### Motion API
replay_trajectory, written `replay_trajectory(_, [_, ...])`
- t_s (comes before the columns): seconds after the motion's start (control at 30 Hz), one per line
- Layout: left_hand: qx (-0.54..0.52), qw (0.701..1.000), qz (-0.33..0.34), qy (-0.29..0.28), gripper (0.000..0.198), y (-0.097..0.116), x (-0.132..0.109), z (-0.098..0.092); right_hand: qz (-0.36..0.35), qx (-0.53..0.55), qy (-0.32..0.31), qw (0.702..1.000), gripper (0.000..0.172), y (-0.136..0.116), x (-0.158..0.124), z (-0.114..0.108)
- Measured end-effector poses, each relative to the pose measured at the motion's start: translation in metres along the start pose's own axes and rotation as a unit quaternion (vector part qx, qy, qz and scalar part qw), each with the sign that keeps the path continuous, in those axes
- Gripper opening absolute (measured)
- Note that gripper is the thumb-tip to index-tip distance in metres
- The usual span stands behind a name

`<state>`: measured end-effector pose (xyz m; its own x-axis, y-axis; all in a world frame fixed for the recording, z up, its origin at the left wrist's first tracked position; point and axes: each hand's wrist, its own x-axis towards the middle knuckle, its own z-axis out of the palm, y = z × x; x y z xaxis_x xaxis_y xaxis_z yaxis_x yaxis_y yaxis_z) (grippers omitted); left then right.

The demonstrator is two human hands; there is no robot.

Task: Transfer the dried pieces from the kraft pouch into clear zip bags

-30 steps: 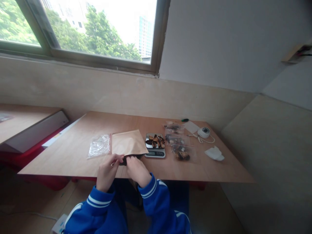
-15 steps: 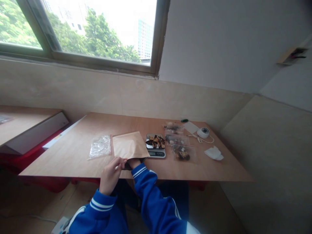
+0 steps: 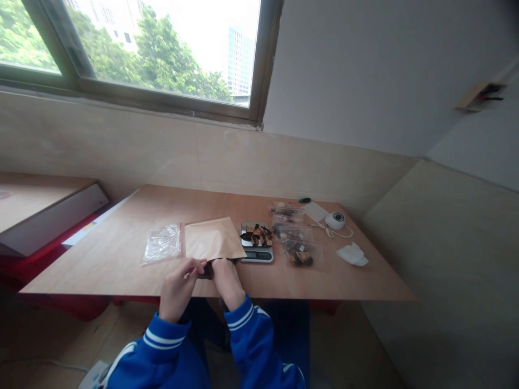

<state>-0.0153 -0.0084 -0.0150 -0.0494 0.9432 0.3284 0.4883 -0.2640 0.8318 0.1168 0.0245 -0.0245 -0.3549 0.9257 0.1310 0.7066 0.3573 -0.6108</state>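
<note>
A brown paper pouch (image 3: pixel 211 240) lies on the wooden table (image 3: pixel 121 254) with its open mouth toward me. My left hand (image 3: pixel 177 286) pinches the near left edge of the mouth. My right hand (image 3: pixel 227 278) grips the near right edge, fingers at the opening where dark contents show. To the right of the pouch stands a small digital scale (image 3: pixel 257 248) with dark dried pieces (image 3: pixel 256 235) piled on its tray. Both arms wear blue sleeves with white stripes.
An empty clear zip bag (image 3: pixel 162 243) lies left of the pouch. Several filled clear bags (image 3: pixel 298 243) sit right of the scale, then a white round device with a cord (image 3: pixel 335 220), white tissue (image 3: pixel 353 254) and a green pen (image 3: pixel 305 200). A lower table (image 3: pixel 36 205) stands at left.
My right hand went into the pouch mouth half a second ago and has come back out to grip its edge. The left hand stayed on the pouch.
</note>
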Motion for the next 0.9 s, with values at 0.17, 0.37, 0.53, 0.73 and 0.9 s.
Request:
replay_trajectory(0.17, [-0.003,1.000,-0.003,0.013,0.017,0.003,0.002,0.000,0.023,-0.078,0.037,0.996,0.025,-0.004,-0.016,-0.011])
replay_trajectory(0.37, [0.011,1.000,-0.002,0.017,0.016,0.001,0.004,0.002,0.041,-0.054,0.027,0.997,0.022,-0.005,-0.020,-0.018])
replay_trajectory(0.53, [0.020,1.000,-0.009,0.016,0.017,-0.009,0.006,0.004,0.012,0.005,0.032,0.999,0.025,-0.005,-0.028,-0.019])
replay_trajectory(0.73, [0.031,0.999,-0.028,0.021,0.016,-0.031,0.024,0.004,-0.042,0.108,0.030,0.993,0.026,-0.001,-0.044,-0.018])
replay_trajectory(0.9, [0.086,0.996,-0.027,-0.008,0.020,-0.061,0.036,0.005,-0.007,0.151,-0.011,0.988,0.025,0.007,-0.063,-0.024])
